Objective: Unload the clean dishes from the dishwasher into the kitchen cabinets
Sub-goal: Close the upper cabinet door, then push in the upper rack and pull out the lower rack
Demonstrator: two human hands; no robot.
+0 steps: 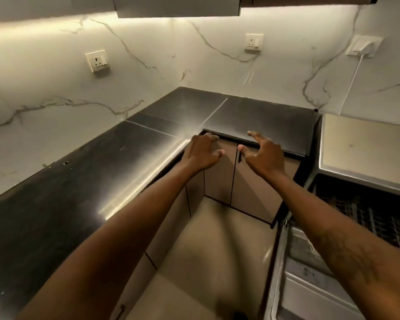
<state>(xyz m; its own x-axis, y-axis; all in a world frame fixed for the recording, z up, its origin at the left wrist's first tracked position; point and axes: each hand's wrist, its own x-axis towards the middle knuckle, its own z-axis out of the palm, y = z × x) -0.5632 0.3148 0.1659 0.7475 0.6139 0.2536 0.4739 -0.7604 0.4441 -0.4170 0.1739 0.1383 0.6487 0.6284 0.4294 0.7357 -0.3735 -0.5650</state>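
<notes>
Right hand spread, empty, thumb just beside the upright handle; left hand curls at the door top, grip unclear

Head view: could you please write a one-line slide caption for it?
Left hand and right hand reach toward the cabinet doors under the counter, open dishwasher at right.

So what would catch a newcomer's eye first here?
Two bare arms reach forward, the left hand and right hand both at the edge of the glossy black countertop, above beige cabinet doors in the corner. At far right the open dishwasher shows its wire rack.
</notes>
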